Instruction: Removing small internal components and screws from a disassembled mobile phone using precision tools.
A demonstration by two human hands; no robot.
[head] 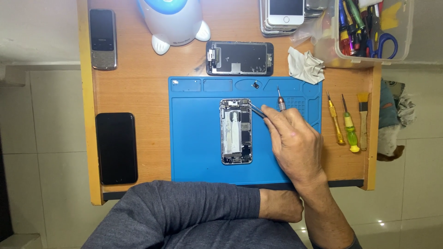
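Observation:
An opened smartphone (236, 131) with its insides showing lies in the middle of a blue repair mat (194, 138). My right hand (295, 143) rests on the mat just right of it, holding metal tweezers (257, 110) whose tips reach the phone's upper right corner, and a small screwdriver (280, 100) that sticks up past the fingers. My left hand (281, 205) lies closed in a loose fist at the desk's near edge, under my right wrist, holding nothing that I can see. A grey sleeve covers my left forearm.
The removed screen panel (239, 58) lies above the mat beside a crumpled white cloth (304, 64). A black phone (116, 147) and a keypad phone (102, 39) are at left. Screwdrivers (349, 129) and a brush (363, 120) lie at right, a tool box (369, 27) and stacked phones (284, 16) behind.

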